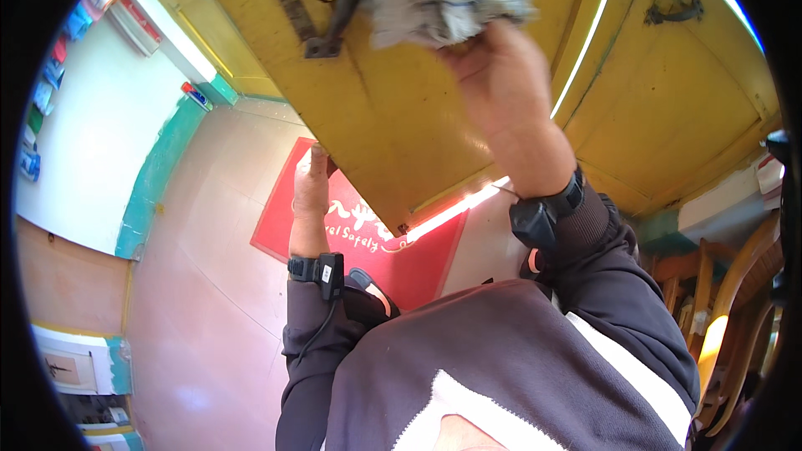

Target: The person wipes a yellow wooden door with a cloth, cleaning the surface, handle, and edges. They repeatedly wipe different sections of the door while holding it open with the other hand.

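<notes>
My right hand (pixel 501 75) holds a crumpled white-and-grey cloth (pixel 448 0) at the face of a yellow wooden door (pixel 401 113). The cloth is blurred and lies just right of the door's dark metal pull handle (pixel 344 6). My left hand (pixel 311 181) is at the free edge of the same door, thumb on the near side, its fingers mostly hidden. Both wrists wear black strapped devices. Below the door's bottom corner, a red doormat (pixel 426 269) with white lettering lies on the floor.
A second yellow door leaf (pixel 677 94) with a handle stands to the right, beyond a bright gap. Wooden chairs (pixel 727 300) crowd the lower right. A white surface (pixel 106 113) with a teal border holds several items on the left, including a spray can (pixel 197 96).
</notes>
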### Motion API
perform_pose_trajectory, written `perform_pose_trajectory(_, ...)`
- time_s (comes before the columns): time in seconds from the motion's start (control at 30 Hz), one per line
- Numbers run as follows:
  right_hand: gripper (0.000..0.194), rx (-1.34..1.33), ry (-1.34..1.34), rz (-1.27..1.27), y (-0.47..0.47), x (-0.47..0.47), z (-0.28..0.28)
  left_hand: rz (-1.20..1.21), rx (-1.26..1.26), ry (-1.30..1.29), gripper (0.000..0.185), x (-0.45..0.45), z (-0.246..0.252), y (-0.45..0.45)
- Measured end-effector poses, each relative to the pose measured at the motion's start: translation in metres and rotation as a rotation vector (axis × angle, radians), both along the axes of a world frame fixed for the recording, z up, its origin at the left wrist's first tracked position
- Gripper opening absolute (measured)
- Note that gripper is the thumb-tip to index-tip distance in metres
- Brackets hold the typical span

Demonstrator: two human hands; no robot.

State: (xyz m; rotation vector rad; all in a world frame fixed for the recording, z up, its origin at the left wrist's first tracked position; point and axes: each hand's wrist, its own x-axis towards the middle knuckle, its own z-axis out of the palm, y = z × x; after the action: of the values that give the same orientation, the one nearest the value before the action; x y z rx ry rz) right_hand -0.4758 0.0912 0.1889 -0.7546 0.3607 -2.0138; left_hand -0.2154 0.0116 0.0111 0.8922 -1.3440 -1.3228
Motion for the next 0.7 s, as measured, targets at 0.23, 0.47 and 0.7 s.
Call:
perform_pose_trajectory(0.23, 0.046, -0.244, 1.2, -1.402, -0.031, -0.004, 0.015, -0.064, -0.081, -0.01, 0.069, 0.001, 0.003, 0.005)
perform_pose_trajectory(0.47, 0.05, -0.324, 1.486, -1.159, -0.048, 0.035, -0.103, -0.066, -0.06, -0.018, 0.073, 0.0, 0.005, 0.011)
perform_pose_trajectory(0.7, 0.033, -0.277, 1.625, -0.883, -0.035, 0.023, -0.261, -0.026, -0.02, -0.011, 0.079, 0.002, -0.001, 0.001)
